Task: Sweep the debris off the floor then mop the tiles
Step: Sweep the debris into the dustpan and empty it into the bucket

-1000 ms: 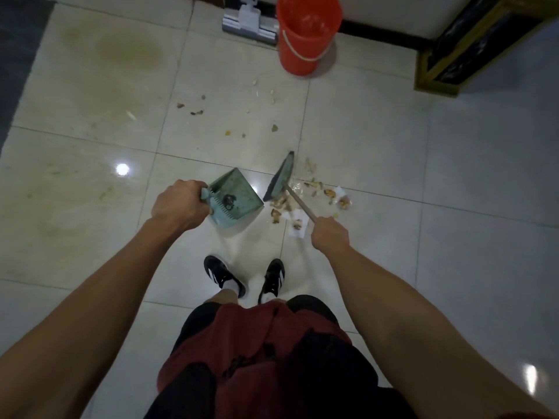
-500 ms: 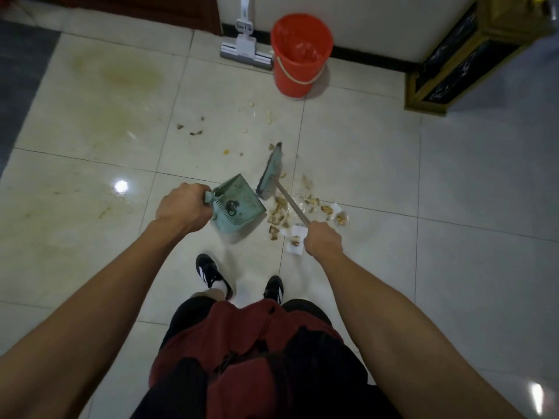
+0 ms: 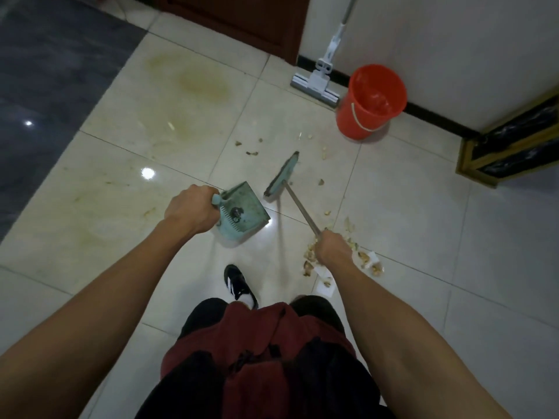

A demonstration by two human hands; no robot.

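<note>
The sweeping step is in progress; mopping is not yet begun. The left hand point(image 3: 189, 211) is gripping the handle of the teal dustpan point(image 3: 243, 211) at the centre of the frame, with the pan apparently held just above the floor point(image 3: 423, 225), though the blur makes contact uncertain. The right hand point(image 3: 332, 247) is clenching the metal shaft of the broom point(image 3: 282, 176), whose teal head is reaching toward the upper centre. The main debris pile point(image 3: 360, 255) is lying directly beneath and beside the right hand, at lower right of centre; scattered crumbs point(image 3: 251, 153) are lying above the broom head, toward the red bucket point(image 3: 372, 101). The mop point(image 3: 314, 84) is leaning against the wall at upper right. The next move likely calls for drawing the outlying crumbs back into the pile, then setting the dustpan lip flat beside it.
</note>
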